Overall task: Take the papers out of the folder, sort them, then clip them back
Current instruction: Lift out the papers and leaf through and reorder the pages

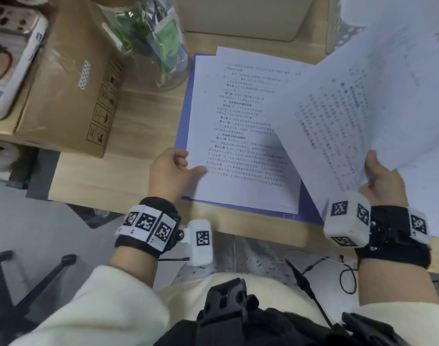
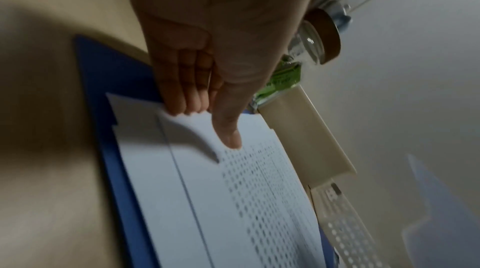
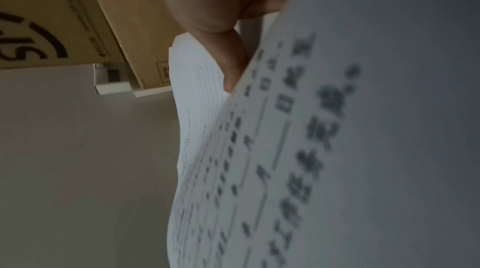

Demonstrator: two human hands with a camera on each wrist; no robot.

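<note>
A blue folder [image 1: 182, 126] lies open on the wooden desk with a stack of printed papers [image 1: 240, 146] on it. My left hand [image 1: 173, 168] is at the stack's near left edge. Its thumb lies on the top sheet and its fingers are curled at the edge, pinching it. In the left wrist view that sheet [image 2: 207, 190] lifts slightly off the folder [image 2: 109, 87] under the thumb [image 2: 231, 132]. My right hand [image 1: 380, 181] grips a bundle of several printed sheets [image 1: 375, 96] by its near edge, raised and tilted over the folder's right side. The right wrist view shows these sheets [image 3: 337, 149] fanned.
A cardboard box [image 1: 71, 81] stands left of the folder. A glass jar with greenery [image 1: 153, 38] sits just beyond the folder's far left corner. A white device [image 1: 11, 58] sits on the far left. The desk's front edge [image 1: 128, 196] runs below my left hand. Cables [image 1: 338, 270] hang under it.
</note>
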